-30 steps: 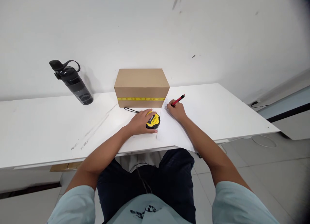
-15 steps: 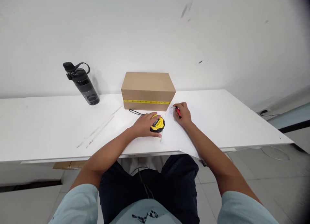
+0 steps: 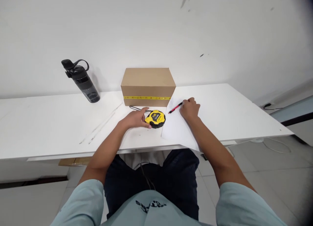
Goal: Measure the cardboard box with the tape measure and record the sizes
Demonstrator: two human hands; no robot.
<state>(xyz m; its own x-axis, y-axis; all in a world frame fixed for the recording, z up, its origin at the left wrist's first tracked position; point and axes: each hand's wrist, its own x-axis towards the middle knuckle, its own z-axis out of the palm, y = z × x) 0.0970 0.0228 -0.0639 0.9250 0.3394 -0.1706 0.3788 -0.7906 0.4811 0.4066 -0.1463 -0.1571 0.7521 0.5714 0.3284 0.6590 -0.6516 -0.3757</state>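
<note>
My left hand (image 3: 137,118) holds the left side of a yellow and black tape measure (image 3: 156,118) between thumb and fingers. The tape measure lies on the table in front of a cardboard box (image 3: 148,90), its black wrist cord (image 3: 134,108) trailing to the left. Beside it, a sheet of white paper (image 3: 174,131) with small handwriting near its top reaches the table's front edge. My right hand (image 3: 190,108) rests on the paper, fingers curled, pinching the upper end of a red and black pen (image 3: 175,108). The pen slants down to the left, low over the paper.
A dark water bottle (image 3: 83,84) with a loop handle stands at the back left, near the wall. Yellow tape runs across the box's front. Dark scuff marks streak the white table (image 3: 49,125). A cable and plug (image 3: 267,105) show beyond its right end.
My right hand has shifted from a writing grip to the pen's end, and the pen now lies lower. My left hand has slid left off the top of the tape measure, which has turned.
</note>
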